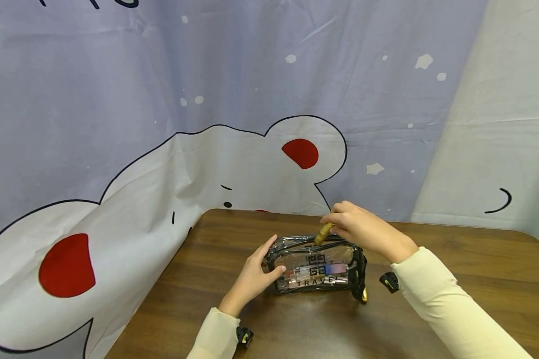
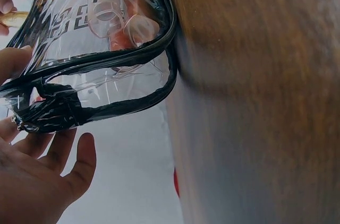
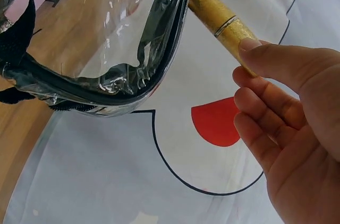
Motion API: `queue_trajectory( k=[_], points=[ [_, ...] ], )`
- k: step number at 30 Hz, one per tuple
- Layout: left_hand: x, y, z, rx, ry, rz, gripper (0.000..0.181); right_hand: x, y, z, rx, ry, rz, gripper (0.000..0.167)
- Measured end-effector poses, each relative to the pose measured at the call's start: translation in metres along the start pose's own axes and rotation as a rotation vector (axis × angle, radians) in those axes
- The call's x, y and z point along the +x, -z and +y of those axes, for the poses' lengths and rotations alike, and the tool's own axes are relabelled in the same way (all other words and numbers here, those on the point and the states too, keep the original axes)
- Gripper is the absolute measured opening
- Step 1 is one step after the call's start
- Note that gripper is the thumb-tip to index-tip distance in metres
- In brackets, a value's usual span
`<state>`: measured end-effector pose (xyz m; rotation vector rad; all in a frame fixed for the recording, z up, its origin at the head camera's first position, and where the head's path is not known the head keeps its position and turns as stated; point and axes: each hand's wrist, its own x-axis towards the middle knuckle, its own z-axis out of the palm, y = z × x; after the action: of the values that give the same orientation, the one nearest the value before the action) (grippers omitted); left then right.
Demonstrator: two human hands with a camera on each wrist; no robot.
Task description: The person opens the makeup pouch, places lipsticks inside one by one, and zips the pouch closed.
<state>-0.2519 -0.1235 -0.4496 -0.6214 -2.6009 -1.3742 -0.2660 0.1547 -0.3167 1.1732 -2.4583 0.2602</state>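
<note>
A clear travel pouch (image 1: pixel 314 264) with black trim and printed lettering stands on the wooden table, with several cosmetic tubes (image 1: pixel 337 269) visible through its front. At its left end my left hand (image 1: pixel 253 271) holds it, thumb on the front and fingers spread around the end and back. My right hand (image 1: pixel 364 229) pinches a gold cosmetic tube (image 3: pixel 220 22) by one end, between thumb and fingers. The tube slants down over the pouch's top edge; a dark ring circles it. Whether its lower tip is inside the opening, I cannot tell.
A small gold-coloured thing (image 1: pixel 364 295) shows at the pouch's lower right corner. Behind the table (image 1: pixel 476 279) hangs a cloth (image 1: pixel 251 169) printed with a cartoon figure. Black wrist devices (image 1: pixel 389 281) sit at both cuffs.
</note>
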Motion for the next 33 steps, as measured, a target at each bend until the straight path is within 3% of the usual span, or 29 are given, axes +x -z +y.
queue_trajectory(
  k=[19,33],
  points=[
    [0.001,0.000,0.001,0.001,-0.006,0.004,0.074,0.007,-0.016,-0.006,0.026,-0.024,-0.105,0.030],
    [0.001,0.000,0.000,0.000,-0.006,0.002,0.074,0.011,-0.021,-0.007,0.101,-0.058,-0.143,0.021]
  ],
)
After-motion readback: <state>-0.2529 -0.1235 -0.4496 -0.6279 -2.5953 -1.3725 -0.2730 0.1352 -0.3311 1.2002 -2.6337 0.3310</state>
